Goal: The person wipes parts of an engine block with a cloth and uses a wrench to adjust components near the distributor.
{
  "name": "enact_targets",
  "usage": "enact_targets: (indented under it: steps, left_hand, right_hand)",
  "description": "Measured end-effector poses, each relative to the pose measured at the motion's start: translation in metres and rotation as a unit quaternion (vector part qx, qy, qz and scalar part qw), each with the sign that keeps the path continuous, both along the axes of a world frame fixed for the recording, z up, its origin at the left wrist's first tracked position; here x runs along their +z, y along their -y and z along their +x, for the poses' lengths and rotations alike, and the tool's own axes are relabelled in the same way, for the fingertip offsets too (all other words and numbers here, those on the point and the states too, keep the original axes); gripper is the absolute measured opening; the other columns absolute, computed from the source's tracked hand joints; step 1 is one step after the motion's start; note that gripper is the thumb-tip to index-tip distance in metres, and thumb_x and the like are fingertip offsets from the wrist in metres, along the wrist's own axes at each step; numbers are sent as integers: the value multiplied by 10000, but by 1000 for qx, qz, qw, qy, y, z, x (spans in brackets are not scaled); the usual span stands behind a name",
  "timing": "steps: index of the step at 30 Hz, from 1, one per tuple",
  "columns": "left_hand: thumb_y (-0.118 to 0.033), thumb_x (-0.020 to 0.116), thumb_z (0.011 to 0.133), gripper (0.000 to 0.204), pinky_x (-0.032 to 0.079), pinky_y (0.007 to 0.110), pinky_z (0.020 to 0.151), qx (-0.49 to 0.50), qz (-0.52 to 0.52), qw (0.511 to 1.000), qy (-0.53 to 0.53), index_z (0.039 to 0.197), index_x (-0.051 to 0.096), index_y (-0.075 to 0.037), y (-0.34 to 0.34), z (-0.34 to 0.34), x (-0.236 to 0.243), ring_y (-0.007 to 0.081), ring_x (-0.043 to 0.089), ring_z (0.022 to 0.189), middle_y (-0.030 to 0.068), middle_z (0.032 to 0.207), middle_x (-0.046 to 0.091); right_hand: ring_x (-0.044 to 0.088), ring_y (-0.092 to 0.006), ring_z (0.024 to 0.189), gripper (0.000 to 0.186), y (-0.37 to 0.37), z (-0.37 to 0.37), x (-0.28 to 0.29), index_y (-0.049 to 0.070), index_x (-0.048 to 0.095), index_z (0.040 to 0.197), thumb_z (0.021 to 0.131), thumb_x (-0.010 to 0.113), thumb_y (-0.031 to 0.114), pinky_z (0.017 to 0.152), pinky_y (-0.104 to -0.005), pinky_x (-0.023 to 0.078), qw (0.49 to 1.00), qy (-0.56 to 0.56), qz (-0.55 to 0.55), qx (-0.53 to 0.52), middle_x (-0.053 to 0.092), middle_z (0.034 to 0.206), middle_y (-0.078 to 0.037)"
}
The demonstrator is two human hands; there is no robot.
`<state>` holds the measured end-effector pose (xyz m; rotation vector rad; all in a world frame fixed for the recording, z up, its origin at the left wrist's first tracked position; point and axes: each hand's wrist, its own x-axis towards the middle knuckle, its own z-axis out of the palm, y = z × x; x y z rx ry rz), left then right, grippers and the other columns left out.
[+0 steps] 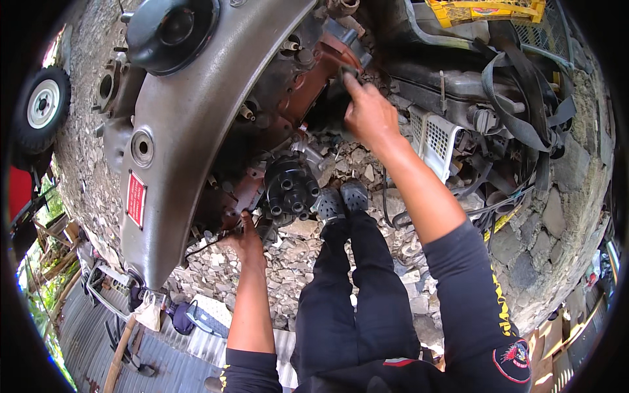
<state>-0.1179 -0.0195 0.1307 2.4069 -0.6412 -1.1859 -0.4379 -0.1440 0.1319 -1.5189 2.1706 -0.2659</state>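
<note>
A large engine with a grey metal valve cover [196, 111] fills the left and middle. My left hand [245, 245] is at the engine's near lower edge, thumb up against it. Its other fingers are mostly hidden, near a thin dark rod [208, 245]. Just beyond that hand is a black distributor cap [290, 187]. My right hand [372, 114] is closed at the far side of the engine, beside the reddish-brown engine block [314, 75]. A small dark piece shows at its fingertips, too blurred to name. Several spark plugs [246, 112] stick out along the block.
A round black air-cleaner-like housing [173, 33] sits on the valve cover. At right are a white plastic basket [432, 141], grey straps [508, 98] and a yellow crate [488, 10]. Stony ground [282, 288] lies under my feet. A wooden-handled tool [120, 357] rests on corrugated sheet.
</note>
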Motion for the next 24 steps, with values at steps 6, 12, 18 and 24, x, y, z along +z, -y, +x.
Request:
enact_targets:
  steps: [6,12,18,24]
  left_hand:
    - [-459,664,824,1171,197,324,1102,33,-7,999,7,1357,-228,82,2,-7,-2,267,252,1345,226,1485,136]
    - [-401,670,837,1017,221,350,1094,29,8,999,45,1385,-58,51,3,-10,5,258,303,1310,215,1458,225]
    - [-426,662,839,965,244,347,1082,42,-22,998,-40,1403,24,27,3,-5,1,256,318,1302,184,1456,261]
    - [-341,642,876,697,318,333,1027,56,-17,998,17,1354,239,-32,-4,5,-11,197,418,1203,125,1370,383]
  right_hand:
    - [641,-379,849,480,67,-2,19,84,481,1266,787,499,117,745,-475,518,994,-51,-97,-2,635,896,-209]
    - [639,-369,833,473,1,-24,31,111,486,1274,801,504,123,714,-472,515,983,-67,93,146,622,912,-233]
    - [625,-389,854,505,64,-12,31,133,443,1323,825,510,173,743,-478,512,997,-57,-57,5,619,963,-192]
    - [631,-402,796,473,-21,-9,-20,187,464,1281,813,482,126,691,-482,520,997,-11,53,-48,589,974,-199]
